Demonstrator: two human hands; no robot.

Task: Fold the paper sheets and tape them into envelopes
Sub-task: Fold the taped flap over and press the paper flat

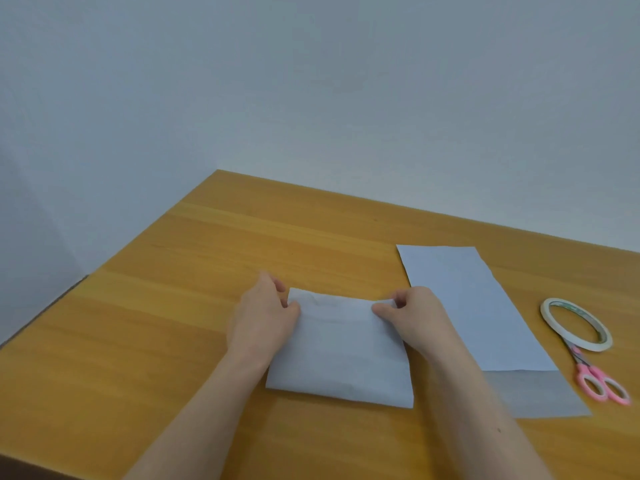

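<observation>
A white paper sheet (341,358), folded over on itself, lies on the wooden table (173,306) in front of me. My left hand (265,317) pinches its far left corner between thumb and fingers. My right hand (412,311) pinches the far right corner the same way. The far edge looks slightly lifted and wrinkled between the hands. A second paper sheet (474,306) lies flat to the right, with a greyer sheet (540,393) showing under its near end.
A roll of tape (575,323) lies flat near the right edge of the table. Pink-handled scissors (601,379) lie just in front of it. A pale wall stands behind the table, and the table's left edge runs diagonally.
</observation>
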